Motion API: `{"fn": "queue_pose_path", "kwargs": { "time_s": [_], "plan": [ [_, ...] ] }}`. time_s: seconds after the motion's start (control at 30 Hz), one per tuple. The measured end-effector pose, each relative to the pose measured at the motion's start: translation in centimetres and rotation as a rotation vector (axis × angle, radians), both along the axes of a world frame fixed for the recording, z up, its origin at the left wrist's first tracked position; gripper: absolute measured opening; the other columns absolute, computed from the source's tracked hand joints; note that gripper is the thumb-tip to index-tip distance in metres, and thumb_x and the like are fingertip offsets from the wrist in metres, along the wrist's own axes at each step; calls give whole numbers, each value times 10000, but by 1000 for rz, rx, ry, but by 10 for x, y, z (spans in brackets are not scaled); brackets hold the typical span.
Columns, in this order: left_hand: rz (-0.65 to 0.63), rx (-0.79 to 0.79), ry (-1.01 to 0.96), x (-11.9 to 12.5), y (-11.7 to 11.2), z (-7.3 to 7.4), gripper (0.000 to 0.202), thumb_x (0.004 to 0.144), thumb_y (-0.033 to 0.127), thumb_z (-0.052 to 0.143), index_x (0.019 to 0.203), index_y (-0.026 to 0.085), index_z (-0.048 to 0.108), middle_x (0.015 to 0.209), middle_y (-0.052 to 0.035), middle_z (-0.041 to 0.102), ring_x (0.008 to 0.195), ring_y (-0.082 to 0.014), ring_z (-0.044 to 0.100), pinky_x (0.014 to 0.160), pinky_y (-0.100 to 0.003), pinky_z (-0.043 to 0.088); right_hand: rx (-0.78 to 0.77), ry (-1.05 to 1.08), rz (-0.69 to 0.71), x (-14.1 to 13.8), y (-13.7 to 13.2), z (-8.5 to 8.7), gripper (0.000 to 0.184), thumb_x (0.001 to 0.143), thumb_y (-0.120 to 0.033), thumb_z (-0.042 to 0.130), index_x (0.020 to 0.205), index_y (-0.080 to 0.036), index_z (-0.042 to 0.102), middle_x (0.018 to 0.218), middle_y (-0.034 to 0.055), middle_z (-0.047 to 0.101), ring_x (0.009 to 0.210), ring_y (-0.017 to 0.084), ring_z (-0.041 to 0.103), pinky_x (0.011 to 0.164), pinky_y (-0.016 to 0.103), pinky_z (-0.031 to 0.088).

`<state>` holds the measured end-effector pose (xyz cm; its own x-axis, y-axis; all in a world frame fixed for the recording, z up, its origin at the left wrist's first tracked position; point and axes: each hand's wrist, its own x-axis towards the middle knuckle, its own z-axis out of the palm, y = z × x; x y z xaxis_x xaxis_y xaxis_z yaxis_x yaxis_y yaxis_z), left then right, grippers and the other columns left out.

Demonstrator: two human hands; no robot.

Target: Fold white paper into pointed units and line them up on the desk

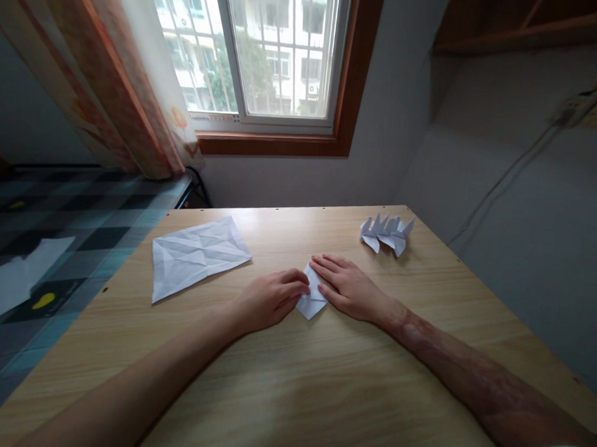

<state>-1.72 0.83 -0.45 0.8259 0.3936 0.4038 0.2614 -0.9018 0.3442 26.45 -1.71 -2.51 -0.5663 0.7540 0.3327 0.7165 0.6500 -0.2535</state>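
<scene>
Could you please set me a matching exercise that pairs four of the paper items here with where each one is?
1. small folded paper
2. creased sheet
3. spiky folded paper
4. loose paper

A. on the checked cloth
B. far right part of the table
C. between the left hand and right hand
D. left part of the table

Pairs: 1-C, 2-D, 3-B, 4-A

On the bench, the right hand lies flat across the right edge of a small folded paper; the left hand touches its left side with curled fingers. A creased sheet lies to the left, spiky folded pieces at the far right. Beyond are a window, a curtain and a checked bed.
</scene>
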Motion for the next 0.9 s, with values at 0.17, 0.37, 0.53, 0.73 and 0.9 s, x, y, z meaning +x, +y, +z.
{"fn": "queue_pose_path", "kwargs": {
  "time_s": [0.17, 0.37, 0.53, 0.73, 0.9],
  "plan": [
    [-6, 42, 51, -1, 1, 4, 278, 1097, 188, 512, 1257, 226, 736, 1312, -103, 765, 1133, -224, 767, 996, -335, 598, 78, 23, 65, 1, 0, 7, 453, 1114, -330, 605, 1553, -227, 637, 1588, 135, 656, 1465, 339, 602, 1243, 564, 474],
    [-47, 25, 102, -4, 3, 8, 306, 1034, 328, 667, 1326, 251, 719, 1340, -101, 778, 1194, -278, 768, 1084, -425, 576, 141, 77, 173, -2, -2, 13, 276, 1069, -267, 656, 1323, -222, 753, 1301, 111, 785, 1162, 284, 726, 1080, 483, 566],
    [-69, -29, 67, -7, 5, 8, 448, 960, 480, 805, 1343, 261, 728, 1346, -119, 777, 1210, -303, 763, 1087, -446, 573, 154, 105, 252, 0, -5, 16, 447, 966, -524, 808, 1282, -211, 757, 1255, 124, 801, 1113, 312, 741, 1040, 506, 563],
    [-86, -43, 16, -6, 8, 8, 263, 1063, 415, 709, 1257, 254, 784, 1298, -109, 805, 1163, -256, 780, 1065, -387, 578, 202, 94, 260, 1, -3, 14, 437, 972, -551, 800, 1232, -202, 773, 1213, 119, 817, 1074, 306, 751, 999, 490, 569],
    [-55, -29, 0, -5, 9, 7, 233, 1131, 300, 568, 1141, 233, 792, 1179, -89, 823, 1067, -213, 771, 975, -339, 587, 192, 176, 244, -3, -3, 13, 169, 1073, -311, 674, 959, -235, 772, 1061, 64, 832, 951, 233, 760, 1000, 441, 577]
  ]
}}
